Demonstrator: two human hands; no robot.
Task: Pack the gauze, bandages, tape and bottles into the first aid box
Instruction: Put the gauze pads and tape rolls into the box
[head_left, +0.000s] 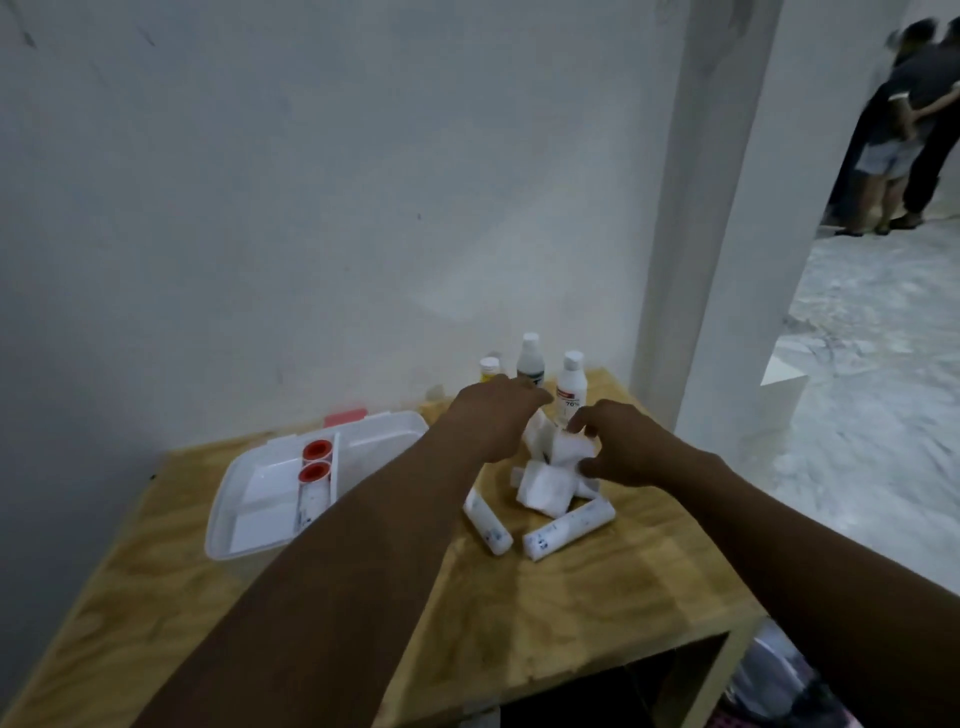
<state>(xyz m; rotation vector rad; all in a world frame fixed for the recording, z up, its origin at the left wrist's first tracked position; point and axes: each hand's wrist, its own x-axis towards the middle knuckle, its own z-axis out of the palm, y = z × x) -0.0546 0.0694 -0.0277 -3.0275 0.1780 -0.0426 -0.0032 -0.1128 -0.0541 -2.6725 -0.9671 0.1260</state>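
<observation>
A clear first aid box (249, 499) lies open on the wooden table (597, 587), with two red-capped tape rolls (316, 462) and a bandage roll inside. A heap of white gauze packets (545, 486) sits mid-table, with two bandage rolls (566, 527) in front of it. Three white-capped bottles (571, 387) stand behind, near the wall. My left hand (491, 421) hovers over the heap's left side, fingers curled down; what it holds is hidden. My right hand (615, 447) pinches a gauze packet at the heap's right.
The table stands against a white wall, its right edge beside a white pillar (717, 234). Two people (904, 130) stand far off at the upper right. A bag (779, 680) lies under the table at the lower right.
</observation>
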